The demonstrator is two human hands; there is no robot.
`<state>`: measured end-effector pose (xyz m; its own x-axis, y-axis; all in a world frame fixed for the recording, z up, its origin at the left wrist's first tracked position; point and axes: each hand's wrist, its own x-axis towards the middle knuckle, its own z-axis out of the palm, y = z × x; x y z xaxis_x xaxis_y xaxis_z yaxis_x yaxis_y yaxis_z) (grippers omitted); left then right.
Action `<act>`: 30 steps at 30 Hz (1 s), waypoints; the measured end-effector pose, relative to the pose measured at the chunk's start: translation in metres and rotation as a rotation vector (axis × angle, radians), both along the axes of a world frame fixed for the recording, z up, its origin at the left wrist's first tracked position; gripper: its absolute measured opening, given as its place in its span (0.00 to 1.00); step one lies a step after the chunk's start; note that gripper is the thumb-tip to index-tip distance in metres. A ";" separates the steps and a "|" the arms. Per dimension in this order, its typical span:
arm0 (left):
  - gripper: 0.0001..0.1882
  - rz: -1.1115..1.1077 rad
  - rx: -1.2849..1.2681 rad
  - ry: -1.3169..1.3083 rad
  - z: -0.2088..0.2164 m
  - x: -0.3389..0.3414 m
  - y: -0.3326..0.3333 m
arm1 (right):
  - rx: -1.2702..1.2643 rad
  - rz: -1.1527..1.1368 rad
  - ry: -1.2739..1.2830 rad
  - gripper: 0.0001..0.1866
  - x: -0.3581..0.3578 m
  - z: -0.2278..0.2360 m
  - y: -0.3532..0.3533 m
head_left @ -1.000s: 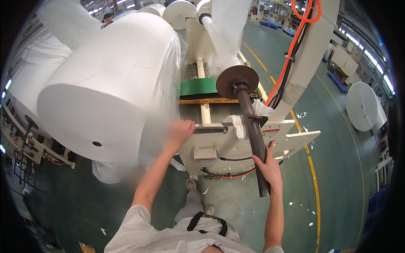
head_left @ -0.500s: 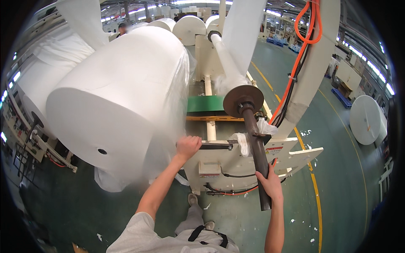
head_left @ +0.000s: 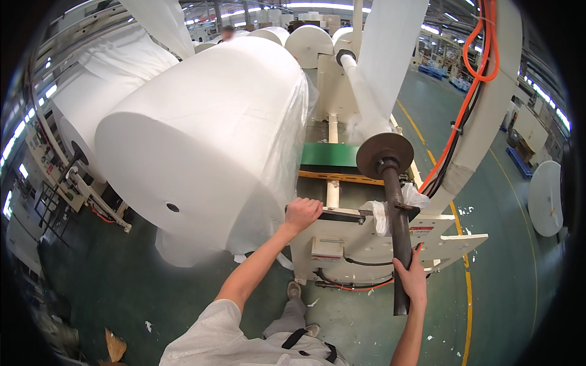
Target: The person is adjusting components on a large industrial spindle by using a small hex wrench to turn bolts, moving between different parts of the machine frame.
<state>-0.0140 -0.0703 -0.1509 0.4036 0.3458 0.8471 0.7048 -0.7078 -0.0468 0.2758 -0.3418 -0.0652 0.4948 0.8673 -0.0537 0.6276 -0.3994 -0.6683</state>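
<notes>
My left hand (head_left: pixel 304 213) is closed over the top edge of the cream machine frame (head_left: pixel 305 250), at its left end beside a dark rail (head_left: pixel 342 216). My right hand (head_left: pixel 413 280) grips the lower part of a brown metal shaft (head_left: pixel 400 235), its thumb on the near side. A round brown flange (head_left: pixel 384 157) sits farther up the shaft. Beyond it, a thin remainder of white paper (head_left: pixel 365 100) is wound on the shaft. White wrapping (head_left: pixel 379 218) hangs on the frame beside the shaft.
A huge white paper roll (head_left: pixel 201 134) with loose plastic film stands to the left. Orange hoses (head_left: pixel 469 79) run along an upright on the right. Paper scraps (head_left: pixel 313 302) litter the green floor near my shoes. Farther right stands another roll (head_left: pixel 545 198); a person (head_left: pixel 227 33) is far behind.
The whole view has swung, so the scene sits farther right in the picture. Both hands keep their places on the frame and the shaft.
</notes>
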 end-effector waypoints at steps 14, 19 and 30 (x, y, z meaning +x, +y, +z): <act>0.14 -0.007 0.007 0.016 0.001 0.000 0.000 | 0.031 0.014 -0.057 0.42 0.003 -0.005 -0.001; 0.14 -0.004 0.018 0.005 -0.001 0.001 0.001 | 0.061 -0.004 -0.020 0.42 -0.002 -0.001 -0.002; 0.14 -0.025 0.020 -0.001 -0.003 0.004 0.003 | 0.044 -0.021 -0.074 0.45 0.003 -0.007 -0.002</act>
<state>-0.0099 -0.0670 -0.1536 0.4113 0.3189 0.8539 0.6869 -0.7243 -0.0604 0.2790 -0.3443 -0.0726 0.5138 0.8576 0.0220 0.6679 -0.3838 -0.6376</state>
